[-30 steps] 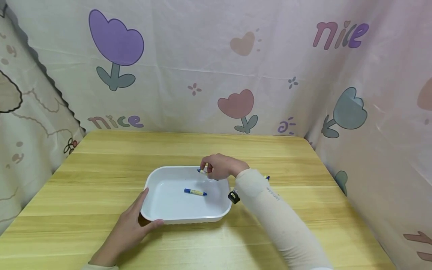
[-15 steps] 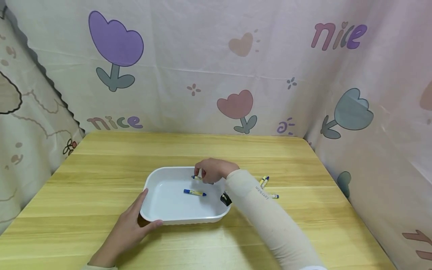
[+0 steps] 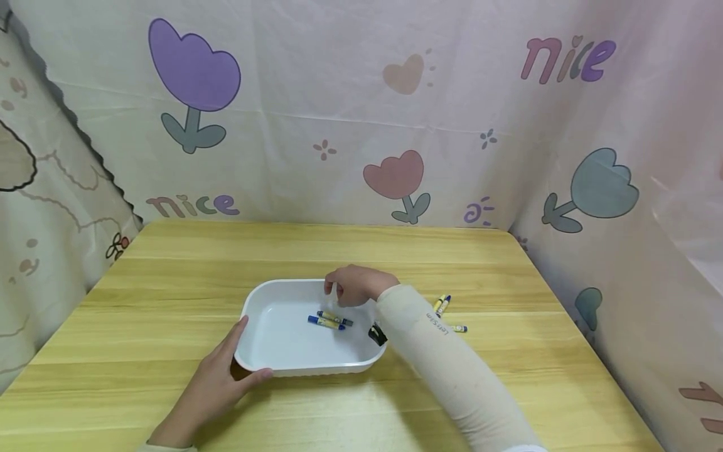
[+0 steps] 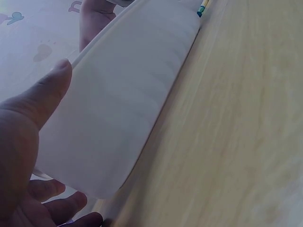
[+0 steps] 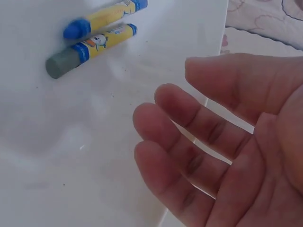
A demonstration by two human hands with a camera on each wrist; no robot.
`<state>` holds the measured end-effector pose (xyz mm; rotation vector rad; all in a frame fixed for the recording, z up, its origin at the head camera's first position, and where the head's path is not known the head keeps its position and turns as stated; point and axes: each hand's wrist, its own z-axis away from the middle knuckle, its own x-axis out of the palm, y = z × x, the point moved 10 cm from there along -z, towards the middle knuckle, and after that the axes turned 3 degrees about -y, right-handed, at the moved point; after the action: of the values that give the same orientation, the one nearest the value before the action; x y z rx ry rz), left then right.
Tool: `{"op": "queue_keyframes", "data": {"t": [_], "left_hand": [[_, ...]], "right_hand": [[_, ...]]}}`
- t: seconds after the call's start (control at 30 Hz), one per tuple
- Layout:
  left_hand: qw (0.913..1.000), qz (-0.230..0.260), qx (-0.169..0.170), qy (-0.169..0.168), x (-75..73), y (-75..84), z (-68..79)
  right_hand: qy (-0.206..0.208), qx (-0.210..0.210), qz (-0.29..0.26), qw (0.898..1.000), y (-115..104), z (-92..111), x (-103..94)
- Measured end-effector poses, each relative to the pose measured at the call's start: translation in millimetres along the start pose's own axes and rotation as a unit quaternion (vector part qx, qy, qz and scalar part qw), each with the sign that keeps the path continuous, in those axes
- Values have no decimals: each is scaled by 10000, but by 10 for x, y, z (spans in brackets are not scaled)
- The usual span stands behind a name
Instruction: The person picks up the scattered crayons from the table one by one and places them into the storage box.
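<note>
A white plastic tray [image 3: 282, 342] sits on the table. My left hand [image 3: 217, 376] grips its near left corner, the thumb [image 4: 59, 78] against the front rim and the fingers round the left end. Inside the tray lie two crayons in yellow wrappers side by side: a blue crayon [image 5: 104, 20] and a grey-green crayon [image 5: 90, 51]. Over the tray's far right part hovers my right hand [image 3: 358, 285], palm facing in. Its fingers [image 5: 163, 125] are relaxed and apart from the thumb, with nothing between them, a short way from the crayons.
Right of the tray, partly behind the right sleeve [image 3: 446, 358], several crayons [image 3: 443, 306] lie on the wooden table [image 3: 226, 251]. A black clip-like piece [image 3: 377, 334] hangs at the right wrist. A printed curtain [image 3: 305, 81] stands behind the table.
My right hand moved slightly left and down over the tray and let go of the grey-green crayon, which now lies beside the blue one. The left hand stayed at the tray's corner.
</note>
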<state>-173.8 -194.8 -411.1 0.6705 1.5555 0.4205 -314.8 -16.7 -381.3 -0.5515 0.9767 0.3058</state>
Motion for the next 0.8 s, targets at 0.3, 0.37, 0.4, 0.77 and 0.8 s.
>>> {"op": "queue_keyframes", "data": {"t": [0.3, 0.37, 0.4, 0.77, 0.8], "left_hand": [[10000, 2, 13, 19, 10, -21, -6], [10000, 5, 24, 37, 8, -29, -2], [10000, 5, 24, 41, 6, -33, 0], [10000, 24, 74, 15, 8, -20, -5], [10000, 26, 76, 12, 8, -18, -6]], "right_hand": [[164, 31, -239, 9996, 75, 89, -126], [207, 9, -240, 9995, 87, 116, -173], [223, -9, -243, 9995, 91, 129, -195], [530, -145, -408, 9977, 281, 250, -373], [601, -154, -427, 9972, 316, 263, -390]]}}
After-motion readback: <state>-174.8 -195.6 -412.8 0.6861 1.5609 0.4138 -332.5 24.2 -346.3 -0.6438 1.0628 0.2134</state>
